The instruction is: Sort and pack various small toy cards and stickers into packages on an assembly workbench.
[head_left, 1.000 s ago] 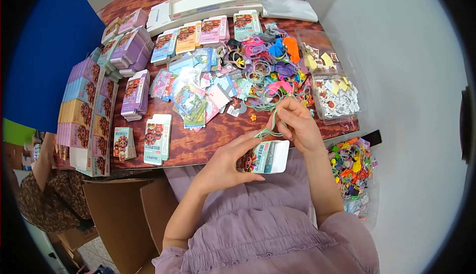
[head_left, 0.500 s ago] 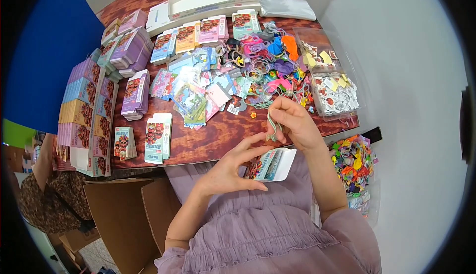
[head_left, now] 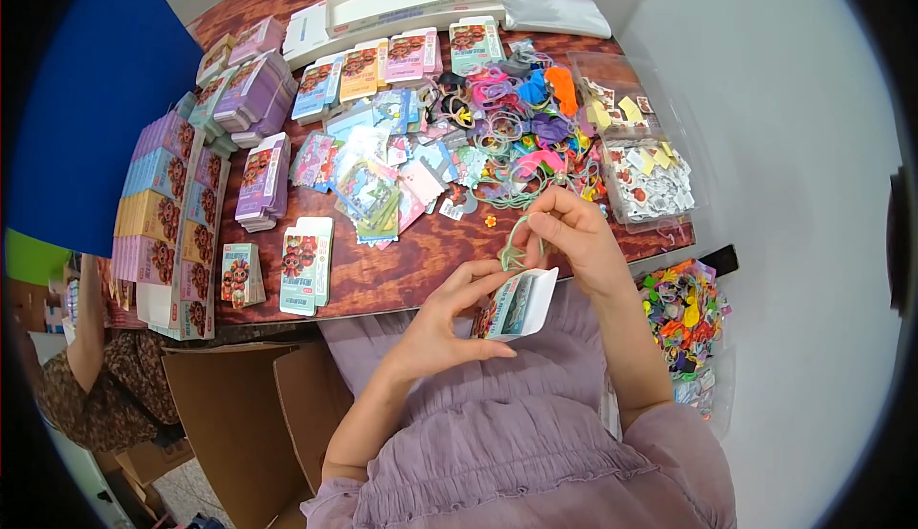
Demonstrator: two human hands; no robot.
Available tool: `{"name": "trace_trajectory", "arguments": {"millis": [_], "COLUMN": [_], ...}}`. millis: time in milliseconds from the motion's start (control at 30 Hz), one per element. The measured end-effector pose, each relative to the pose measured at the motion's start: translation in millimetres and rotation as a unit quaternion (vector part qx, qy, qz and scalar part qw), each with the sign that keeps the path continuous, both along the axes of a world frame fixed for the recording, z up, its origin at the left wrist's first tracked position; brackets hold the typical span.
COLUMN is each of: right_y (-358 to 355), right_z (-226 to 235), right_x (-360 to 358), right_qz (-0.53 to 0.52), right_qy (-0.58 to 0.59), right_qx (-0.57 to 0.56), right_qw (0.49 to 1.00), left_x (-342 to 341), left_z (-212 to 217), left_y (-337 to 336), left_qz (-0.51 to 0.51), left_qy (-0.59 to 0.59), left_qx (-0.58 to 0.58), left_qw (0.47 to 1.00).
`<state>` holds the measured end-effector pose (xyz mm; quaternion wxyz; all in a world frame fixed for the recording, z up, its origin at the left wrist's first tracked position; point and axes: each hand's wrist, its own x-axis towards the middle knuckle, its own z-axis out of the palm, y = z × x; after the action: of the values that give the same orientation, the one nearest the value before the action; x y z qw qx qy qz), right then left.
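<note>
My left hand (head_left: 451, 317) grips a small printed box (head_left: 516, 307) between thumb and fingers, its white flap standing up on the right. Just above the box, my right hand (head_left: 572, 240) pinches a pale green cord (head_left: 516, 247) that loops down toward the box's mouth. Whether the cord's lower end is inside the box I cannot tell. Beyond my hands lies a heap of colourful cords and soft pieces (head_left: 535, 132). To its left is a loose pile of printed cards (head_left: 368, 189). A tiny orange flower piece (head_left: 491, 222) rests on the table near my fingers.
Stacked boxes (head_left: 177, 213) line the table's left side. A clear tray of small pieces (head_left: 650, 183) stands at right, above a bin of colourful bits (head_left: 684, 319). An open carton (head_left: 229, 414) sits below left; another person's arm (head_left: 89, 328) is beyond it.
My right hand has moved slightly right, and the green cord has come down into a looser loop by the box. The box has tipped and shifted a little left with my left hand.
</note>
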<state>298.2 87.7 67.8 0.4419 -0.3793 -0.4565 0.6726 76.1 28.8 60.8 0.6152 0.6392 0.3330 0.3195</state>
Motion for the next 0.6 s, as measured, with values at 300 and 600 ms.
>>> {"name": "trace_trajectory", "arguments": {"millis": [300, 600], "right_y": [2.9, 16.6], "right_z": [15.8, -15.0], "right_x": [8.0, 11.9], "right_qz": [0.059, 0.027], "right_qy": [-0.043, -0.132], "right_qx": [-0.003, 0.014], "right_qw": [0.997, 0.991], "left_x": [-28.4, -51.5], "left_z": [-27.0, -38.9], "left_y": [3.5, 32.5], "left_qz": [-0.013, 0.030], "left_qy": [-0.353, -0.140], "left_qx": [-0.264, -0.118], "left_qw": [0.897, 0.983]}}
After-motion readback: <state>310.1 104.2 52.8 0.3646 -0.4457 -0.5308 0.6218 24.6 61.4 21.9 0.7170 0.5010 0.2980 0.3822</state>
